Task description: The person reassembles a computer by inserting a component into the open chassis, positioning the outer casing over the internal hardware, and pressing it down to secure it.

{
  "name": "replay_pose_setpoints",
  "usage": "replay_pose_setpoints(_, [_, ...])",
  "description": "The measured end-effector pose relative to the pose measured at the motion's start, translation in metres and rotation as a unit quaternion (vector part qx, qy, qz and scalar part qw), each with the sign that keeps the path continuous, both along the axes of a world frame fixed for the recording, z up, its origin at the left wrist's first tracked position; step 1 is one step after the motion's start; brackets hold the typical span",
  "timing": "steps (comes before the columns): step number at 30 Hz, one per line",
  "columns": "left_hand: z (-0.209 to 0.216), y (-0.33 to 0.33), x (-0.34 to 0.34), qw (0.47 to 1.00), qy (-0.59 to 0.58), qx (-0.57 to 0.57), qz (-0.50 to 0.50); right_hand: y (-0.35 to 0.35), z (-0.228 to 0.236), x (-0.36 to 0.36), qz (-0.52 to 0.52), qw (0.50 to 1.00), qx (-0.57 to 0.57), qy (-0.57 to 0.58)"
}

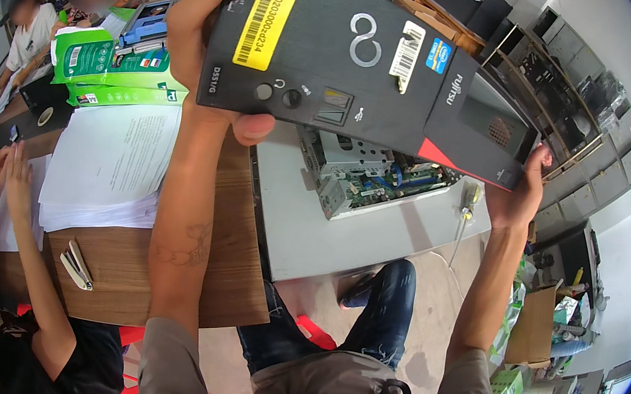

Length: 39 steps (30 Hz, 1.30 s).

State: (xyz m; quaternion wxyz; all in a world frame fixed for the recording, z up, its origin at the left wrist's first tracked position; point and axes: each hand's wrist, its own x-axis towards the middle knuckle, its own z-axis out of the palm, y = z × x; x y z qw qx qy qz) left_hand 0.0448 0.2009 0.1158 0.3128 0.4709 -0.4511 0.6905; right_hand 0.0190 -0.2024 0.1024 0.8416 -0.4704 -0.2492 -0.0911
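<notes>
Both of my hands hold up a black desktop computer front panel (315, 35), tilted down to the right. My left hand (193, 36) grips its left end, the thumb pressed over the upper corner and a finger curled under the bottom edge. My right hand (519, 192) closes round the right end, by the meshed opening and red corner. The panel bears a yellow barcode label, a white sticker, two round jacks and a port recess. Behind and below it, an opened computer chassis (364, 187) with a green circuit board lies on the grey table (310, 240), partly hidden by the panel.
A screwdriver (470, 200) is by the grey table's right edge. On the brown wooden table (224, 265) lie a stack of paper (111, 164), a stapler (76, 264) and green packs (111, 66). Another person's hands (15, 172) rest there. Shelving (552, 100) stands right.
</notes>
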Motion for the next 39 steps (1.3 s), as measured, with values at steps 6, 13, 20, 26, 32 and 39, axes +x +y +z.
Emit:
replay_pose_setpoints(6, [0.004,-0.002,-0.005,0.999,0.008,0.034,-0.033,0.023,0.001,-0.009,-0.074,0.996,-0.036,0.024])
replay_pose_setpoints(13, [-0.003,-0.009,-0.007,0.998,0.035,-0.017,-0.046,0.038,-0.014,-0.021,-0.130,0.991,0.024,0.008])
replay_pose_setpoints(20, [-0.002,-0.013,0.004,0.997,-0.040,-0.014,-0.063,0.036,-0.022,-0.030,-0.186,0.982,0.007,-0.039])
replay_pose_setpoints(26, [-0.002,0.005,0.016,0.966,0.106,-0.039,-0.232,0.018,-0.024,-0.033,-0.222,0.966,0.045,-0.121])
replay_pose_setpoints(32, [0.001,-0.024,0.024,0.975,0.212,0.038,-0.048,-0.020,-0.034,-0.046,-0.312,0.927,0.083,-0.190])
replay_pose_setpoints(39, [-0.044,-0.084,-0.009,0.792,0.531,-0.074,-0.292,-0.036,-0.023,-0.063,-0.352,0.872,0.034,-0.339])
